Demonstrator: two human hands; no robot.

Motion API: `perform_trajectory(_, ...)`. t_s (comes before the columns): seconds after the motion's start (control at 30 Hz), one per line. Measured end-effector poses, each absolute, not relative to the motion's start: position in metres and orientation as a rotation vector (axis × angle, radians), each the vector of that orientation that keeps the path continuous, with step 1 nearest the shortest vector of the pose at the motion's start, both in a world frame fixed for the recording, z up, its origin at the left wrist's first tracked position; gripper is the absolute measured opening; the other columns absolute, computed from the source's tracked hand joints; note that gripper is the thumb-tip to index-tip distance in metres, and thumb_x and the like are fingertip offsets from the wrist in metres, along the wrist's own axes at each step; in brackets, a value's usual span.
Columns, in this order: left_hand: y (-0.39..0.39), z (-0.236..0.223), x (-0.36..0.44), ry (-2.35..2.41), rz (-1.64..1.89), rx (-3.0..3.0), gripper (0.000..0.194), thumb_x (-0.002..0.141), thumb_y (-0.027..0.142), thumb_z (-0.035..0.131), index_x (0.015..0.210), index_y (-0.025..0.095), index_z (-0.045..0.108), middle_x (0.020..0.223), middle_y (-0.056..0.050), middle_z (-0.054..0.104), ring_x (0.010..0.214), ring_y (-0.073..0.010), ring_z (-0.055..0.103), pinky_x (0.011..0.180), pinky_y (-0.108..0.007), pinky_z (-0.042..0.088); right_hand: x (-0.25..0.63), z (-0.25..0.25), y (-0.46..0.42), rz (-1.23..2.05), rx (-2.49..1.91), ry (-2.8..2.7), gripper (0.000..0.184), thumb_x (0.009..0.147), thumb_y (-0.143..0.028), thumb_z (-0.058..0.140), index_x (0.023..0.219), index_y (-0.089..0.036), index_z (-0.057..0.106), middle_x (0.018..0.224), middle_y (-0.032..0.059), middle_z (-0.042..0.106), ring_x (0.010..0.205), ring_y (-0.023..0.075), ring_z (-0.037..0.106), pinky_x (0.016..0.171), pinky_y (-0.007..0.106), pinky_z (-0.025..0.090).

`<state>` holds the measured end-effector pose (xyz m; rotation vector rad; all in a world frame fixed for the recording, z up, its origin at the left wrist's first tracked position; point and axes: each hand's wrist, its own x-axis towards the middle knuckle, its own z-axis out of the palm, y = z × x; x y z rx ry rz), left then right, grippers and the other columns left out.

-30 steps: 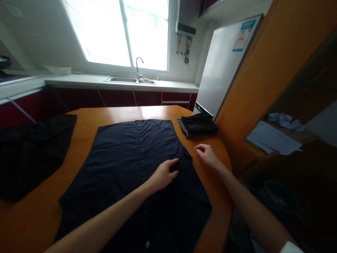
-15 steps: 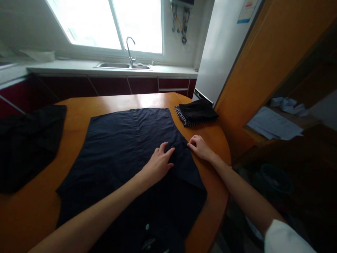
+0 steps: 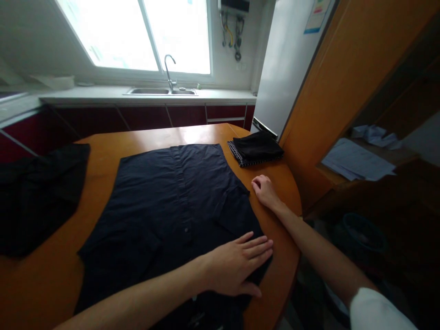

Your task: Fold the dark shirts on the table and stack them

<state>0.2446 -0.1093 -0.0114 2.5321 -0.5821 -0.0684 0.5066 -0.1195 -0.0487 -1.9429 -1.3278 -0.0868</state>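
A dark navy button-up shirt (image 3: 147, 197) lies spread on the wooden table, its buttoned front strip running down the middle. Flat on the shirt's lower right part rests my left hand (image 3: 237, 263), fingers stretched out and spread, fingertips reaching the cloth's right edge. My right hand (image 3: 265, 190) is on the table just right of the shirt's edge, its fingers curled in with no cloth visible in them. The nearest part of the shirt is partly hidden under my left forearm.
Folded dark clothes (image 3: 257, 147) are stacked at the table's far right. Another dark garment (image 3: 44, 192) lies on the left. Beyond the wooden table (image 3: 103, 140) are a counter with a sink (image 3: 147, 91) and a fridge (image 3: 278, 68). Papers (image 3: 357, 158) lie on a shelf at right.
My left hand has moved toward me and to the right, flattening onto the shirt. My right hand has let go of the shirt's edge and shifted slightly right.
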Motion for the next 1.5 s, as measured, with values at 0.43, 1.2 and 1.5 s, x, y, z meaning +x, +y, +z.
perform_trajectory(0.43, -0.107, 0.0, 0.243, -0.659, -0.114, 2.49, 0.08, 0.097, 0.041, 0.056, 0.16, 0.01, 0.017, 0.164, -0.016, 0.021, 0.152, -0.0274, 0.019, 0.125, -0.044, 0.015, 0.466, -0.045, -0.134, 0.211, -1.878, -2.105, 0.061, 0.103, -0.048, 0.037, 0.158, -0.024, 0.026, 0.165, 0.0074, 0.023, 0.153, 0.0236, 0.016, 0.122, 0.054, 0.009)
perform_trajectory(1.2, -0.107, -0.006, 0.241, -0.65, -0.046, 2.478, 0.075, 0.099, 0.042, 0.051, 0.16, 0.011, 0.019, 0.164, -0.014, 0.023, 0.152, -0.0262, 0.021, 0.125, -0.041, 0.015, 0.527, -0.02, -0.124, 0.346, -1.703, -1.897, 0.011, 0.087, -0.018, 0.061, 0.079, -0.019, 0.068, 0.085, 0.0028, 0.061, 0.078, 0.016, 0.056, 0.074, 0.028, 0.045)
perform_trajectory(1.5, -0.104, -0.003, 0.24, -0.653, -0.079, 2.426, 0.078, 0.098, 0.043, 0.053, 0.16, 0.012, 0.018, 0.163, -0.013, 0.024, 0.151, -0.0271, 0.022, 0.125, -0.042, 0.016, 0.544, 0.001, -0.107, 0.165, -1.718, -2.265, 0.022, 0.086, -0.015, 0.056, 0.079, -0.023, 0.075, 0.094, 0.0041, 0.065, 0.085, 0.0175, 0.057, 0.084, 0.03, 0.042)
